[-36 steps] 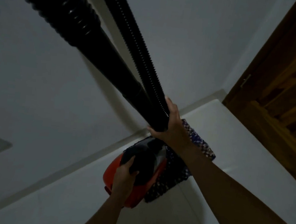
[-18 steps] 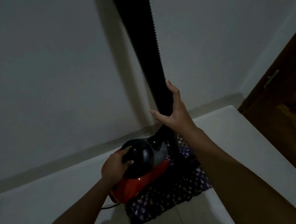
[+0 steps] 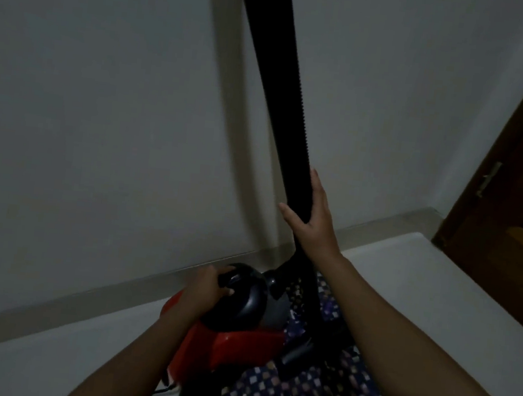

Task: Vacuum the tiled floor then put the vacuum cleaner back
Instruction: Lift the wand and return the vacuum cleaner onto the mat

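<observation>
Vacuum cleaner: lower centre, on patterned mat.
Left hand: curled over its top handle.
Right hand: thumb and fingers clasp hose.
Hose axis: near upright, rising to top centre.

We see a plain pale wall that fills most of the view, with a long soft shadow on it. Along its foot runs a grey skirting strip. At the right stands a brown wooden door with a small metal fitting. Below lies a dark mat patterned with small light squares.
</observation>
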Demonstrator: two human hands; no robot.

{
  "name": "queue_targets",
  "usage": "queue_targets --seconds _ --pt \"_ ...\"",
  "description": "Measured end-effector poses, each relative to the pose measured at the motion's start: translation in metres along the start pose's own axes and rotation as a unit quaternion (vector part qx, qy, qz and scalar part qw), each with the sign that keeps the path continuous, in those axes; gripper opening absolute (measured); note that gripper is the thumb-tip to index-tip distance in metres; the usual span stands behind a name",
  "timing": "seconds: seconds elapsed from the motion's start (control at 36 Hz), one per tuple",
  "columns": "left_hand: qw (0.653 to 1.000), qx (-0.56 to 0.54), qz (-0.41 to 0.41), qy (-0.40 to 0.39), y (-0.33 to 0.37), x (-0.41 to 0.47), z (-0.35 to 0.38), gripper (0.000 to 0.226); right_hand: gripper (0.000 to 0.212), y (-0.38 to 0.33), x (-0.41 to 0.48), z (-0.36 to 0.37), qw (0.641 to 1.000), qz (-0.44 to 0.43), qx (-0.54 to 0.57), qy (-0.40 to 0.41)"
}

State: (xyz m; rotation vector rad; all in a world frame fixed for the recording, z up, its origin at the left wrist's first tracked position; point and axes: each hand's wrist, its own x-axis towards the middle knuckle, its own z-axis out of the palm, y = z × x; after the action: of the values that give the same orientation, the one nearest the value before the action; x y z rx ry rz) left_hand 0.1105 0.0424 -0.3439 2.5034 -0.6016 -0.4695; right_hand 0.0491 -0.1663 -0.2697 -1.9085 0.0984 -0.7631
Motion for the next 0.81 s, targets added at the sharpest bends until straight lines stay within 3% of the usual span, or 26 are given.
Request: queue_targets --seconds 0.19,0.31,0.64,0.81 --pt "1.000 0.020 0.013 0.009 0.006 0.010 0.007 0.047 0.077 -0.003 -0.015 0.015 0.996 0.001 0.028 0.089" --pt "1.000 0.022 0.015 0.015 0.015 0.014 0.011 0.046 0.062 -0.007 -0.022 0.022 0.990 -0.019 0.079 0.112" --pt "0.997 -0.049 0.047 0.044 0.018 0.030 0.025 0.044 0.059 -0.014 -0.027 0.026 0.987 -0.137 0.064 0.060" --pt "0.993 -0.075 0.075 0.044 0.006 0.033 0.033 0.046 0.058 -0.014 -0.029 0.030 0.988 -0.139 0.052 0.051"
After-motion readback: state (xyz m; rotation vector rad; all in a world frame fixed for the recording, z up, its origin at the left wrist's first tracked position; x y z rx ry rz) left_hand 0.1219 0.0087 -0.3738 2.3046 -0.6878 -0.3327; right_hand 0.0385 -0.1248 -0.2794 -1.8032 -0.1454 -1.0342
